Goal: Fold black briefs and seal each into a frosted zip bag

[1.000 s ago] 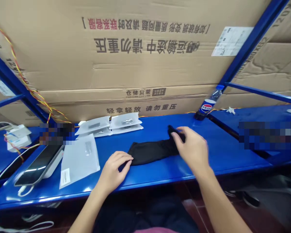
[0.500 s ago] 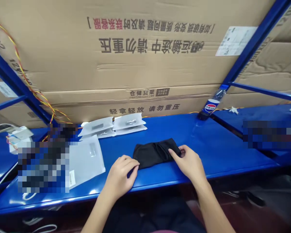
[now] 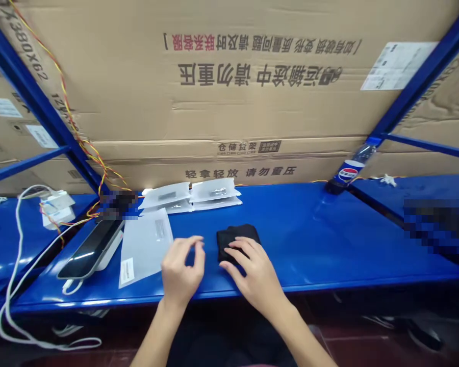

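Observation:
A small folded bundle of black cloth [image 3: 235,233] lies on the blue shelf top in front of me. My right hand [image 3: 254,275] rests on its near right part with the fingers spread, pressing it from above rather than gripping it. Just left of the cloth, my left hand [image 3: 183,267] hovers apart from it. A gap shows between its thumb and bent fingers, and nothing is in them. Left of that hand lies a flat frosted zip bag [image 3: 147,247] with a white label at its lower corner.
Several frosted bags [image 3: 214,189] lie stacked at the back against a large cardboard panel [image 3: 252,114]. A phone [image 3: 92,250] with a white cable [image 3: 13,285] is at the left. A cola bottle [image 3: 348,172] leans by the right blue post [image 3: 416,97].
The black cloth has been folded from a long strip into a shorter bundle. My right hand has moved left onto it; my left hand has come off it. The view has shifted left.

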Demonstrator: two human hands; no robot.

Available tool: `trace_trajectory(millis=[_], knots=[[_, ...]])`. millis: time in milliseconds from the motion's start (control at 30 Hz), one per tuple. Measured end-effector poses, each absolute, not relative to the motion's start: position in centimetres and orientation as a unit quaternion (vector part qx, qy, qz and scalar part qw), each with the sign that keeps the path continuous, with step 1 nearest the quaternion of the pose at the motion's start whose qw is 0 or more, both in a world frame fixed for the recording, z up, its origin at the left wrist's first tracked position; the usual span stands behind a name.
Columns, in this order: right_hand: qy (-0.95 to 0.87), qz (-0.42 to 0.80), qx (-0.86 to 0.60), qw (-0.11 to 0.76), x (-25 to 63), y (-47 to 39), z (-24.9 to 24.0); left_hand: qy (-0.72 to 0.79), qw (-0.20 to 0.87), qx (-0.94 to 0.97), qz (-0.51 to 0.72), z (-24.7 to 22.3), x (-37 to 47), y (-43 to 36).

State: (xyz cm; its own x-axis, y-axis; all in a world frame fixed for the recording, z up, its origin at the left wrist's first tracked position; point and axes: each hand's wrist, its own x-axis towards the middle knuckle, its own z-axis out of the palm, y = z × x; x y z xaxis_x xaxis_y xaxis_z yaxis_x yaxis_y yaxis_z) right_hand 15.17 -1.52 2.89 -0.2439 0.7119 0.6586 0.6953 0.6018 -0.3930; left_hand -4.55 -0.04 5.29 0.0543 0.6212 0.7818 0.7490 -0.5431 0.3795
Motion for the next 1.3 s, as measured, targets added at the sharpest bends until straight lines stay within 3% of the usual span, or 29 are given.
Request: trace_trajectory(millis=[100,267,400,800,1033,1133,1233,1300], knots=[[-0.781,-0.015,-0.451,0.433,16.0,-1.2,3.3,-0.586,0.159,-0.652,-0.455,6.1,-7.0,0.8],[-0.824,0.008,-0.484,0.295,16.9,-0.5,3.7,-0.719,0.146,-0.626,-0.265,5.5,-10.4,2.7],[-0.833,0.051,-0.493,0.245,17.8,-1.4,3.3,-0.712,0.111,-0.653,-0.232,4.1,-11.1,2.3],[-0.847,0.041,-0.46,0.264,20.3,-4.5,2.3,-0.617,0.067,-0.752,-0.223,4.5,-14.3,-1.2],[-0.858,-0.009,-0.409,0.31,21.1,-5.5,1.0,-0.428,0.151,-0.87,-0.192,5.6,-12.4,-4.0],[-0.86,0.024,-0.37,0.35,22.4,-6.2,0.9,-0.383,0.193,-0.878,-0.211,6.7,-11.0,-4.4],[-0.754,0.144,-0.441,0.465,23.2,-6.0,1.6,-0.338,0.18,-0.901,-0.204,8.1,-9.2,-3.9],[-0.557,0.22,-0.547,0.585,23.0,-5.6,2.7,-0.312,0.164,-0.917,-0.187,9.1,-7.7,-3.1]])
